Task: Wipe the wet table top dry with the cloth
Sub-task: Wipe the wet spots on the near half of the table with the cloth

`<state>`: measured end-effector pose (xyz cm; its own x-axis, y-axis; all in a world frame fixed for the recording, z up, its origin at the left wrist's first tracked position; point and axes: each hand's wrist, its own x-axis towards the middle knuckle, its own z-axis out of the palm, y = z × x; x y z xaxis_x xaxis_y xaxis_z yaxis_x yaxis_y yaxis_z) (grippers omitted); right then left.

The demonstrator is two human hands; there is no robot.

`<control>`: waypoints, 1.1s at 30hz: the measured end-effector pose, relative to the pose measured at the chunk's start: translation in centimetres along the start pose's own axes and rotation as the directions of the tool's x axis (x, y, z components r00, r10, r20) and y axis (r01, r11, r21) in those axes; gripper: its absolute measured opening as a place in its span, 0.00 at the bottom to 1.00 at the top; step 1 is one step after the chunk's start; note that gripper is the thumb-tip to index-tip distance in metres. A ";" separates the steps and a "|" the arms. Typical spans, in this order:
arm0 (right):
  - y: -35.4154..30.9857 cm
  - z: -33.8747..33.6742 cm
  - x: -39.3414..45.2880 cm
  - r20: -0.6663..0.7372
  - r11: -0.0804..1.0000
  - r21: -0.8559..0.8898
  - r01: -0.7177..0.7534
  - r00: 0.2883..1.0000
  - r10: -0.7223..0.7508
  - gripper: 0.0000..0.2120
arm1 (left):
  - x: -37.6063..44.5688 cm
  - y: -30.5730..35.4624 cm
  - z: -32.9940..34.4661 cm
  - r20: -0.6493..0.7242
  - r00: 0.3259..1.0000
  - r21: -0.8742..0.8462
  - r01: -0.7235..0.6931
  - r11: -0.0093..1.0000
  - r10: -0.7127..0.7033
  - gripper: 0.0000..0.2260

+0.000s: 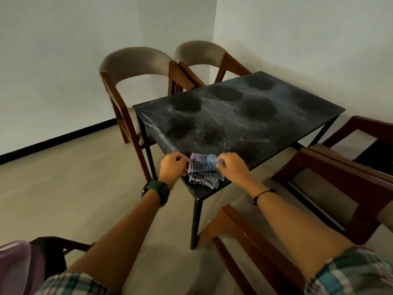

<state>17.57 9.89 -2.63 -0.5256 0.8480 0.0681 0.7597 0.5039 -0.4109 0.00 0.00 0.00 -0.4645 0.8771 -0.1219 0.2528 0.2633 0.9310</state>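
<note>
A dark rectangular table top (297, 116) carries several round wet patches and pale streaks. A striped, crumpled cloth (203, 170) lies on its near corner. My left hand (172, 167) pinches the cloth's left edge, fingers curled. My right hand (230, 163) pinches its upper right corner, which is lifted slightly. Both hands sit at the near corner of the table, one on each side of the cloth.
Two padded wooden chairs (136, 67) (202, 53) stand at the table's far left side by the wall. More wooden chairs (331, 167) crowd the right side and the near end. A purple object (14, 265) sits at bottom left. Pale floor (63, 188) lies left of the table.
</note>
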 end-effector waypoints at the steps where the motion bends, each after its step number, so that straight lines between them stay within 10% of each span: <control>1: -0.6 1.4 0.2 0.110 0.999 -0.050 -0.016 0.994 0.021 0.16 | -0.2 -0.8 0.0 0.010 0.999 -0.042 0.049 0.998 -0.048 0.10; 12: -2.5 9.6 2.9 0.325 0.920 -0.382 0.089 0.945 0.043 0.42 | 1.2 -7.2 0.8 0.152 0.965 0.027 0.212 0.977 -0.214 0.11; 17: -1.4 8.9 6.9 0.287 0.945 -0.279 0.172 0.954 -0.089 0.17 | 2.8 -8.1 2.2 0.147 0.957 0.075 0.243 0.967 -0.252 0.11; 21: -0.4 6.2 9.4 0.262 0.981 0.169 -0.100 0.964 0.053 0.10 | 4.1 -6.7 3.5 0.072 0.983 0.100 0.161 0.982 -0.169 0.07; 26: 0.4 3.2 10.2 0.404 0.504 0.701 -0.504 0.863 0.302 0.23 | 5.9 -4.2 3.4 0.211 0.977 0.061 0.000 0.998 -0.013 0.24; 30: 0.4 1.8 10.1 0.635 0.002 0.764 -0.645 0.753 0.173 0.23 | 6.9 -2.2 3.1 0.404 0.909 0.113 -0.160 0.981 0.102 0.39; 33: 0.2 0.8 9.6 0.677 -0.128 0.736 -0.665 0.725 0.124 0.23 | 7.5 -1.1 2.9 0.443 0.887 0.154 -0.218 0.964 0.130 0.43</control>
<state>12.38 18.05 -2.82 -0.5459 0.5665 -0.6173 -0.0298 -0.7494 -0.6614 -1.27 7.43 -2.96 -0.0035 0.9902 -0.1395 0.4752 0.1244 0.8710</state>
